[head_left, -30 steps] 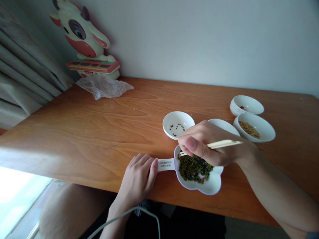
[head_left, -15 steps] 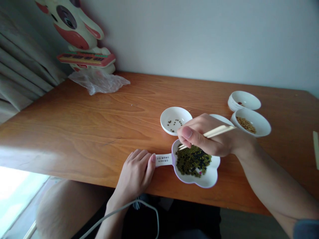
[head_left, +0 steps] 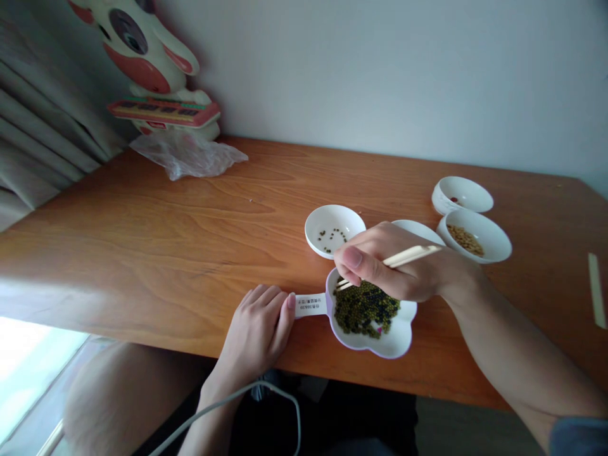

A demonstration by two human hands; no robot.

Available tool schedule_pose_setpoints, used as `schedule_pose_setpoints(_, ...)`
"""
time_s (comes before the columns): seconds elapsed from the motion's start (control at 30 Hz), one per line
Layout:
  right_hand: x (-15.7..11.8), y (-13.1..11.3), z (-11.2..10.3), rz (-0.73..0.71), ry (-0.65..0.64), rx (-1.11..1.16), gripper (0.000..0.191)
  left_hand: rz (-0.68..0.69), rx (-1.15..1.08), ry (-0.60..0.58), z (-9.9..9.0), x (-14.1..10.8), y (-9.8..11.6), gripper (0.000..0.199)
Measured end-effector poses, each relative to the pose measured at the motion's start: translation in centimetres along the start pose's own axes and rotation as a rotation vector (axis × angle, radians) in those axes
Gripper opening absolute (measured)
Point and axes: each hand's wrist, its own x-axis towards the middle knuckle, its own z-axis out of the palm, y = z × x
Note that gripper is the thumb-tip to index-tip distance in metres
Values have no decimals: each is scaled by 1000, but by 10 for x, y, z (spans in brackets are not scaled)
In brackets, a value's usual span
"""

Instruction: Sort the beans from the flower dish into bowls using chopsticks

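My left hand (head_left: 261,326) is closed around the labelled handle of a white, purple-rimmed dish (head_left: 401,339) near the table's front edge. Green and dark beans (head_left: 365,310) fill much of this dish, with a small pink bit among them. Held in my right hand (head_left: 387,263) is a pair of chopsticks (head_left: 411,254); their tips reach into the beans at the dish's far left side. Just behind the dish stands a white bowl (head_left: 323,218) with a few scattered beans in it. My right hand partly hides another white bowl (head_left: 415,228).
At the right are a bowl with tan grains (head_left: 496,244) and, behind it, a bowl with a reddish bit (head_left: 475,193). A cow-shaped toy keyboard (head_left: 164,111) and a clear plastic bag (head_left: 199,158) sit back left. A pale strip (head_left: 597,291) lies far right. A cable (head_left: 223,399) crosses my left forearm.
The view has shifted very slightly. My right hand and the chopsticks are a touch lower and further left over the beans. My left hand keeps its hold on the handle.
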Motion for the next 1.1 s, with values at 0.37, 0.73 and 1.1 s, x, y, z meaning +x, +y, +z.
schedule_pose_setpoints(0.37, -2, 0, -1, -38, 9, 17, 66, 4, 0, -12, -1, 0, 0, 37)
schedule_pose_setpoints(0.73, 0, 0, -2, -14, 15, -58, 57, 14, 16, 4, -2, 1, 4, 38)
schedule_pose_setpoints(1.1, 0, 5, 2, -15, 64, 22, 61, 25, 28, 1, -3, 2, 6, 40)
